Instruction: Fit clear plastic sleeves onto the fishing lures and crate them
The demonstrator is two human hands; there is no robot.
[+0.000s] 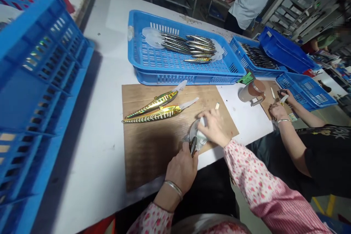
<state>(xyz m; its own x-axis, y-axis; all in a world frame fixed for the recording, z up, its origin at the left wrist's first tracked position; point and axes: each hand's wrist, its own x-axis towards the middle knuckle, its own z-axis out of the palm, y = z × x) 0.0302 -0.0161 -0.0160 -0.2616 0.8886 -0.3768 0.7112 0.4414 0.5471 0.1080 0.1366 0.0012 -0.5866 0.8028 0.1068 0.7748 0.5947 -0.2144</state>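
Observation:
My left hand [181, 168] is closed round a dark fishing lure [193, 146], whose clear round lip [194, 128] points away from me. Fingers and thumb of my right hand [215, 128] pinch a small white piece [203, 121] at the lip; whether it is cloth or something firmer I cannot tell. Crumpled clear plastic [201, 142] shows beneath that hand. Two gold-and-black lures, an upper one [157, 103] and a lower one [153, 114], lie side by side on the cardboard sheet [153, 150]. Beyond my right hand is a little pale block [217, 105].
Behind the cardboard, a shallow blue basket [175, 76] holds several lures. A tall blue crate [41, 44] stands at left. To the right are a lidded mug [251, 91] and a co-worker's hands [282, 106] at work. Another person [251, 0] stands across the table.

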